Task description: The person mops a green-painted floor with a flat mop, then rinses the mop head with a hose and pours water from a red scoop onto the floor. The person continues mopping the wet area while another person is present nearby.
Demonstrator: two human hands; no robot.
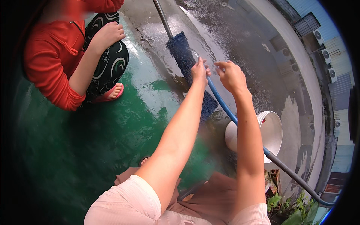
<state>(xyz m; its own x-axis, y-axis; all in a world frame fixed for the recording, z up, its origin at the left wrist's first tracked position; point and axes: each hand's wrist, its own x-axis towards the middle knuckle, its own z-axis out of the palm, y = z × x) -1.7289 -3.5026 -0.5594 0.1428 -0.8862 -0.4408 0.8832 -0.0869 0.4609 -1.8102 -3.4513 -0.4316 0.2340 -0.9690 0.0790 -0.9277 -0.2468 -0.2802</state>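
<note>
My left hand (200, 71) is closed round a blue hose (222, 100) close to its end. Just beyond the fingers, what looks like clear water comes out beside a long, shaggy blue mop head (180, 54). The mop head lies on the wet ground, partly hidden behind my left hand and forearm. Its metal pole (162, 18) runs up out of the picture. My right hand (231, 77) hovers to the right of the left one, apart from the hose, fingers loosely bent with nothing visible in them.
A white bucket (275, 129) lies tipped beside my right forearm, the hose passing across it. At left, a person in a red top (50, 62) crouches on the wet green floor (75, 150). Plants and bricks (275, 178) are at lower right; wet grey concrete (240, 33) stretches beyond.
</note>
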